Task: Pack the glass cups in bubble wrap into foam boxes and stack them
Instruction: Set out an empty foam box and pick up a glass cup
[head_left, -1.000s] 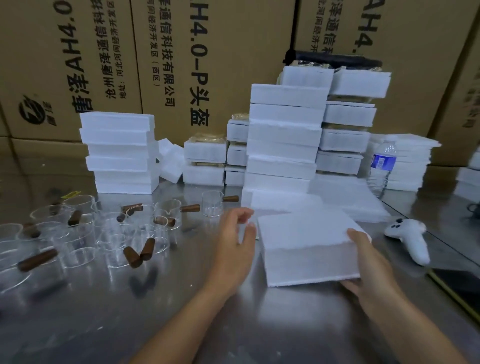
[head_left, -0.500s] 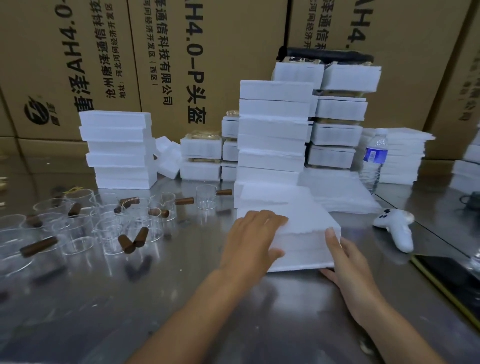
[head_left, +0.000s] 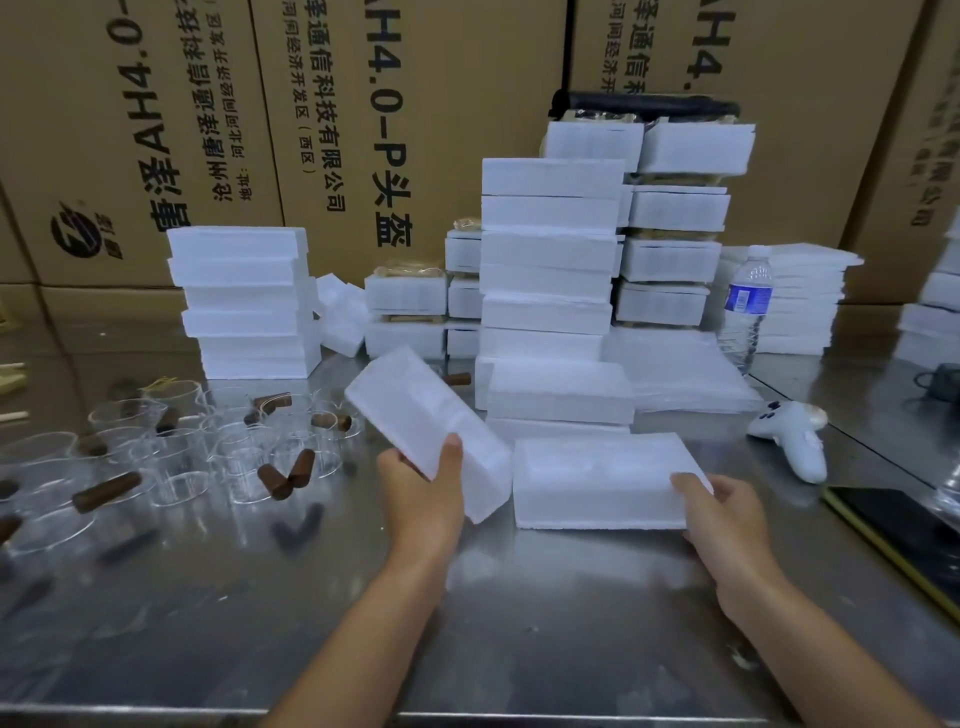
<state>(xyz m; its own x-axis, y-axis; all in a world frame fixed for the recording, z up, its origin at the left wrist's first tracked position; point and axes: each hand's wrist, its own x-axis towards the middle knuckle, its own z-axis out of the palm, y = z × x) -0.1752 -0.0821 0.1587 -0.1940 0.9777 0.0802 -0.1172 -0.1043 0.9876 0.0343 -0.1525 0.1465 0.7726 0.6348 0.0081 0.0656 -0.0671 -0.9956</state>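
My left hand (head_left: 426, 488) grips a white foam box half (head_left: 415, 415), lifted and tilted up to the left, its near end just above the metal table (head_left: 467, 613). The other foam box half (head_left: 597, 480) lies flat on the table, hollow side up, with my right hand (head_left: 722, 514) holding its near right corner. Several glass cups (head_left: 171, 457) with brown wooden handles stand and lie at the left of the table. No bubble wrap is in either hand.
Stacks of foam boxes (head_left: 550, 270) rise behind, with another stack (head_left: 244, 301) at back left. A water bottle (head_left: 748, 306), a white controller (head_left: 795, 436) and a dark tablet (head_left: 893, 525) sit at the right. Cardboard cartons (head_left: 363, 104) wall the back.
The closed foam box has been split: my left hand lifted the top half off and swung it up and to the left. My right hand stays on the lower half.
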